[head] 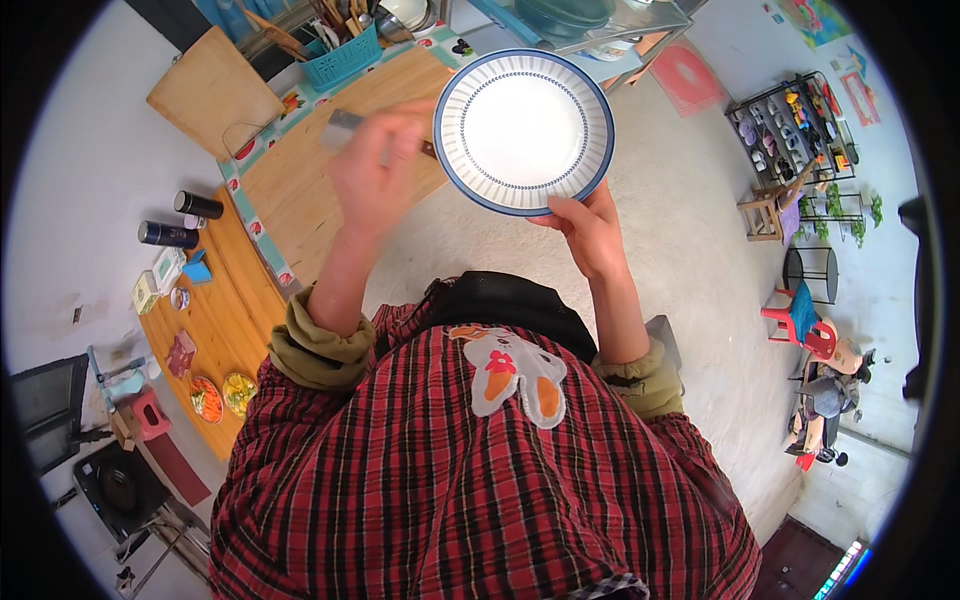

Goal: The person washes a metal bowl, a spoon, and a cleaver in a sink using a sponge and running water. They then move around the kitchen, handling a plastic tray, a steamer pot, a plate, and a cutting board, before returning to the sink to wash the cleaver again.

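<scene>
My right hand [589, 236] holds a round white plate [525, 127] with blue bands and a grey striped rim. The thumb lies on its near edge and the fingers go underneath. No food shows on the plate. Left of it, my left hand [379, 169] is blurred, its fingers bent and apart, with nothing visible in them. Behind that hand a cleaver [345, 126] lies on a large wooden board [300, 191]. Its blade shows on one side of the hand and its riveted handle on the other; the middle is hidden.
A turquoise basket of utensils [343, 60] and an upright wooden board [215, 94] stand behind the work board. On the wooden table [236, 330] at left are thermos flasks [169, 234] and plates of cut vegetables [206, 400]. A metal shelf [630, 37] stands ahead.
</scene>
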### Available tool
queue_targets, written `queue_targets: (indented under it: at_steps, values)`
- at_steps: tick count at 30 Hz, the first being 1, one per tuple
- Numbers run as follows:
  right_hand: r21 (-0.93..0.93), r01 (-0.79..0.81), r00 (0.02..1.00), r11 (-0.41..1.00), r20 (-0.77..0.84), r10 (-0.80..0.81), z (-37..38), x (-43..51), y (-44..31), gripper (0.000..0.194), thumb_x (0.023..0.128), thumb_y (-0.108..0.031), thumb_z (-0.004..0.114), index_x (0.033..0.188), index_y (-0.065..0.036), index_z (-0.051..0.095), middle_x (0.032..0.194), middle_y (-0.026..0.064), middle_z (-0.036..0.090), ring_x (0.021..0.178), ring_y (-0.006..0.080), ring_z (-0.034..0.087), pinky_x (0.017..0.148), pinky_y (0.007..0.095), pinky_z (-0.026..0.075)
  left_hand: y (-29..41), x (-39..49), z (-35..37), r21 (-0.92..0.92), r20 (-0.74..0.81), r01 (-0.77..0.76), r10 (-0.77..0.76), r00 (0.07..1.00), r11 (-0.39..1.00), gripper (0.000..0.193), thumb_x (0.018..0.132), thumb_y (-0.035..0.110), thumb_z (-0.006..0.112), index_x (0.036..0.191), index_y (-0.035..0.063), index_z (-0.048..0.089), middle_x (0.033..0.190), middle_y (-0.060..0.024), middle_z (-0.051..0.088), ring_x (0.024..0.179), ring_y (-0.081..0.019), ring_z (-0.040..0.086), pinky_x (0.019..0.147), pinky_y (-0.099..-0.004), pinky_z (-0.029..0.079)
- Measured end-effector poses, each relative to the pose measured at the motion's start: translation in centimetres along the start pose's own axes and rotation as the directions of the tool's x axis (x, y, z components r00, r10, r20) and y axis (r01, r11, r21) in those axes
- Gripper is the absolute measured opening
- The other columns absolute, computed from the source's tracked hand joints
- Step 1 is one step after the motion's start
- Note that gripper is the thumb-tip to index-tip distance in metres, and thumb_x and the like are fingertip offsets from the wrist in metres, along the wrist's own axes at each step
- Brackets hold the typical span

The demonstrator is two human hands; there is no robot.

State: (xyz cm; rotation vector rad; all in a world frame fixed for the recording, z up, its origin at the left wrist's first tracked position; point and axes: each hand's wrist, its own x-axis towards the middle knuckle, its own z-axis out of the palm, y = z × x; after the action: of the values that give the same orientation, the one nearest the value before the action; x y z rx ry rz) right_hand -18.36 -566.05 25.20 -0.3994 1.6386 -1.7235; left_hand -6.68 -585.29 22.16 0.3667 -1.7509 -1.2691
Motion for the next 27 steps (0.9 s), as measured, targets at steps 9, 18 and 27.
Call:
queue_targets:
  at_steps: [9,18,27]
  values:
    - [0.020,0.158,0.981,0.987,-0.120,-0.155,-1.5,1.4,-0.3,0.050,0.078,0.006,0.043,0.125,-0.002,0.028,0.112,0.0153,0.049,0.094,0.0248,0.057,0.075,0.0350,0.053,1.7,-2.6,5.4,0.001,0.661,-0.535,0.401,0.634,0.845,0.008,0.076,0.006,0.051,0.083,0.0037,0.052,0.110,-0.0141,0.055,0.104,-0.0312,0.050,0.085,-0.0371,0.041]
    - [0.164,-0.034,0.999,0.986,0.034,0.029,-0.5,1.0,-0.8,0.059,0.074,0.007,0.045,0.127,-0.006,0.026,0.114,0.0126,0.048,0.093,0.0223,0.057,0.069,0.0312,0.055,1.3,3.3,6.7,0.250,0.634,-0.564,0.307,0.710,0.787,0.011,0.082,0.010,0.044,0.079,0.0001,0.050,0.127,-0.0189,0.040,0.120,-0.0334,0.035,0.099,-0.0419,0.026]
    - [0.067,0.015,0.999,0.998,-0.041,-0.012,-1.1,0.6,-1.5,0.060,0.072,0.007,0.043,0.128,-0.004,0.025,0.113,0.0141,0.048,0.087,0.0223,0.058,0.064,0.0299,0.055,2.1,-0.1,3.1,0.032,0.773,-0.388,0.223,0.593,0.921,0.021,0.080,0.010,0.048,0.097,-0.0017,0.055,0.114,-0.0149,0.052,0.106,-0.0271,0.049,0.087,-0.0372,0.041]
